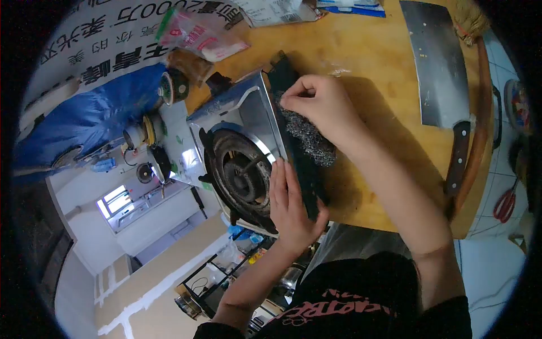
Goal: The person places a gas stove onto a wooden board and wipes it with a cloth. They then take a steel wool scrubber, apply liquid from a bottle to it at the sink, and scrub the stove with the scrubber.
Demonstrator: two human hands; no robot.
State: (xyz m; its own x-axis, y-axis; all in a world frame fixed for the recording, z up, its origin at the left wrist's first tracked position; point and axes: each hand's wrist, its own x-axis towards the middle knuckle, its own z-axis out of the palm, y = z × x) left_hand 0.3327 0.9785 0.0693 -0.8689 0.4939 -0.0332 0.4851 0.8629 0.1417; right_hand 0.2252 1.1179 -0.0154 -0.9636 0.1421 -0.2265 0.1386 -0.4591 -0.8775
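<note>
A portable gas stove [264, 107] with a shiny metal top and a dark green side panel sits on the wooden table. Its round black burner [240, 169] looks worn and stained. My left hand [294, 206] grips the stove's near edge, fingers stretched flat on the metal top and thumb over the side panel. Against that panel lies a grey steel wool scrubber [309, 138]. My right hand [324, 107] pinches the scrubber's far end between thumb and bent fingers, partly hiding it.
A large cleaver [437, 68] lies on the wooden table [378, 169] at right, beside a straw brush [470, 22]. Plastic bags [206, 37] lie at the back. Red-handled scissors [505, 204] are beyond the table's right edge. A shelf rack [212, 277] stands at lower left.
</note>
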